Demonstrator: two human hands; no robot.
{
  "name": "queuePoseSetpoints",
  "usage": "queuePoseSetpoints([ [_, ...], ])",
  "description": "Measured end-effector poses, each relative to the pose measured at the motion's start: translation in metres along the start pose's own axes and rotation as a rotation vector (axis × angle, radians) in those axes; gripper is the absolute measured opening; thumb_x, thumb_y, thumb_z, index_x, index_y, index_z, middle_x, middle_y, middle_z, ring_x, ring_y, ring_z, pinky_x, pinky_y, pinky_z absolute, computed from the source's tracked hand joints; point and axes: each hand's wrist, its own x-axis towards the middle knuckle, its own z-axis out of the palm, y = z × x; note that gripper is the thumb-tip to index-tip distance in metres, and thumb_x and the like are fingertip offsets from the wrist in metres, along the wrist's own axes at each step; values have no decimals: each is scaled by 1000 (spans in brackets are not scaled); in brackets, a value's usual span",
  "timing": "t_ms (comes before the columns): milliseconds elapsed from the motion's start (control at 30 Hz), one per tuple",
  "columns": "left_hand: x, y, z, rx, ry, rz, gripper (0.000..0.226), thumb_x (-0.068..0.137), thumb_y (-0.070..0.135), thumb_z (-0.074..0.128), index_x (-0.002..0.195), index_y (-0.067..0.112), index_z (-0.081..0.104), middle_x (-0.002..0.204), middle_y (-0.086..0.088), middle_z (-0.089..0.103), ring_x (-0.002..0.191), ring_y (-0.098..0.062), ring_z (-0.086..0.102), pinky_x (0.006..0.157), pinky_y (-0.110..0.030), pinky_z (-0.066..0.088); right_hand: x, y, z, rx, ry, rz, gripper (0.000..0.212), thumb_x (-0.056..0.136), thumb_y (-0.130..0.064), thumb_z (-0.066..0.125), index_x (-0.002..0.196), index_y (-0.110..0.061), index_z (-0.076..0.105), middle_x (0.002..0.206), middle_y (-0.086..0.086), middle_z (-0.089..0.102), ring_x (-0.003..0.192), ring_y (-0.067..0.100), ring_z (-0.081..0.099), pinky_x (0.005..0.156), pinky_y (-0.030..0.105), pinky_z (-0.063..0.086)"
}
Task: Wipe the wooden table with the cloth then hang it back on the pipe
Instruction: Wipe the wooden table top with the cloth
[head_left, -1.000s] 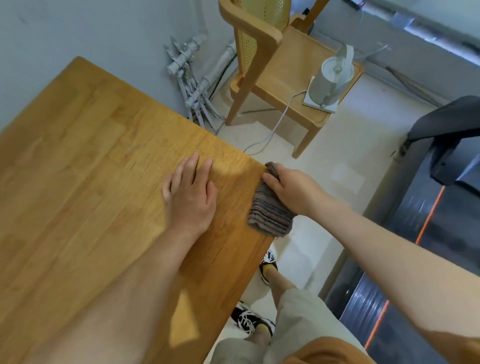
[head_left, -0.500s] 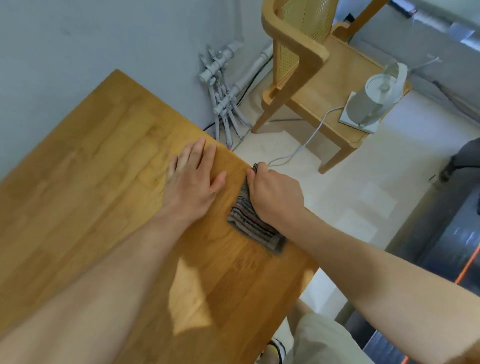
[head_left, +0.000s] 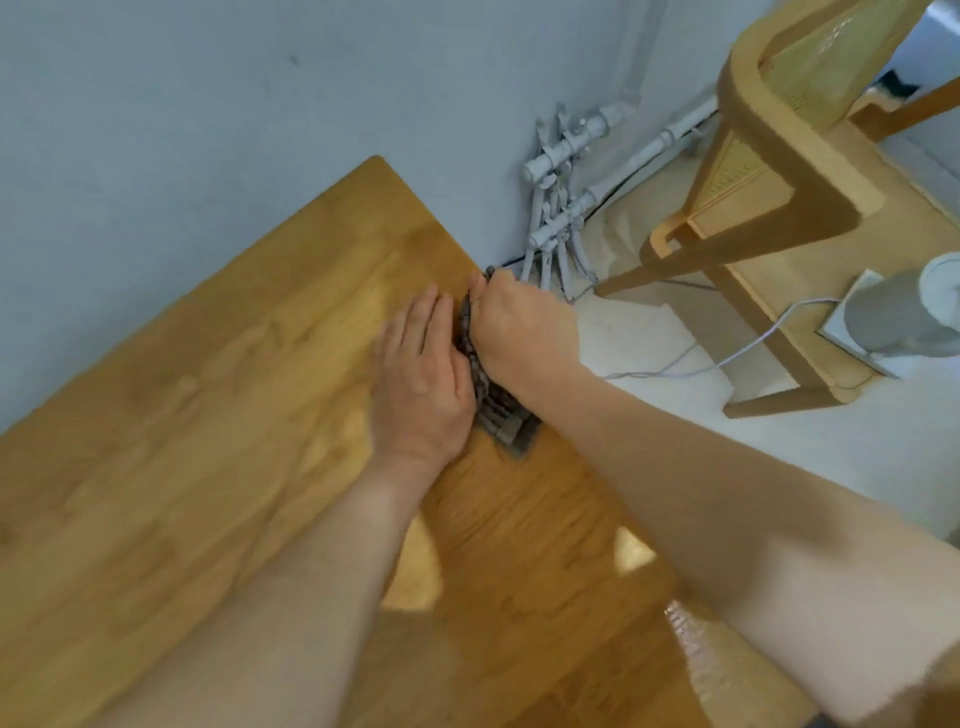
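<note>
Striped grey-brown folded cloth (head_left: 506, 426) lies on the honey-coloured wooden table (head_left: 208, 415), close to its right edge near the far corner. My right hand (head_left: 522, 332) sits on top of it with fingers curled, clutching the fabric against the wood. My left hand (head_left: 423, 382) rests flat on the tabletop right against the cloth, fingers straight and together, grasping nothing. Past the table edge I see pale grey painted pipes (head_left: 566, 150) low on the wall, a wooden chair with a cane back (head_left: 779, 171), and a white electric kettle (head_left: 893, 317) on its seat.
</note>
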Motion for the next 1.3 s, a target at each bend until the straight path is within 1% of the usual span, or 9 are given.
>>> queuePoseSetpoints([
  [167, 4, 3, 2, 21, 23, -147, 55, 93, 22, 28, 143, 0, 36, 146, -15, 40, 136, -31, 34, 117, -39, 21, 68, -26, 24, -9, -68, -46, 38, 105, -35, 25, 82, -12, 44, 68, 2, 44, 61, 22, 43, 48, 32, 20],
  [300, 7, 4, 3, 131, -59, -207, 61, 94, 32, 23, 148, 4, 26, 154, -13, 30, 142, -27, 25, 119, -37, 14, 115, -48, 44, -36, -105, -92, 43, 106, -33, 20, 92, -10, 53, 83, 4, 55, 73, 24, 55, 51, 30, 23],
  [467, 6, 6, 1, 177, -58, -197, 57, 93, 31, 30, 144, 7, 38, 149, -13, 39, 139, -28, 31, 115, -39, 22, 159, -79, 44, 1, -184, -155, 31, 97, -8, 31, 117, -9, 54, 111, 9, 59, 91, 28, 57, 63, 33, 33],
  [567, 9, 3, 1, 187, -58, -197, 57, 93, 30, 32, 145, 7, 36, 150, -12, 37, 140, -28, 29, 115, -39, 20, 174, -91, 45, -1, -237, -156, 33, 98, -9, 30, 121, -9, 54, 116, 9, 58, 103, 31, 58, 68, 35, 35],
  [767, 6, 6, 0, 190, -76, -190, 57, 92, 30, 31, 142, 4, 39, 147, -15, 41, 138, -30, 33, 115, -41, 25, 158, -83, 32, 83, -315, -143, 33, 99, -13, 28, 122, -9, 50, 120, 11, 54, 108, 32, 56, 71, 37, 37],
  [967, 6, 1, 0, 118, -5, -148, 49, 87, 22, 33, 125, -2, 53, 132, -21, 51, 128, -37, 39, 113, -44, 27, 75, -27, 17, 209, -331, 35, 40, 104, -37, 23, 100, -9, 51, 100, 12, 63, 92, 35, 61, 66, 38, 35],
  [1133, 2, 2, 0, 60, -3, -130, 62, 84, 24, 29, 138, -3, 44, 147, -18, 39, 136, -36, 31, 114, -45, 26, 2, 8, -13, 154, -286, 64, 38, 104, -40, 25, 93, -11, 47, 91, 12, 66, 84, 33, 62, 63, 35, 32],
  [1233, 2, 1, -1, 69, -18, -114, 60, 86, 23, 26, 139, -2, 40, 149, -18, 36, 137, -36, 28, 113, -46, 26, -36, 26, -20, 86, -222, 72, 37, 104, -41, 23, 88, -14, 42, 80, 8, 61, 73, 30, 57, 59, 35, 32],
  [1300, 3, 0, 1, 69, -4, -117, 54, 91, 19, 30, 139, -2, 39, 149, -18, 35, 138, -35, 28, 114, -46, 24, -62, 37, -25, 59, -203, 112, 37, 104, -42, 23, 85, -15, 39, 68, -1, 48, 65, 27, 50, 57, 35, 31],
])
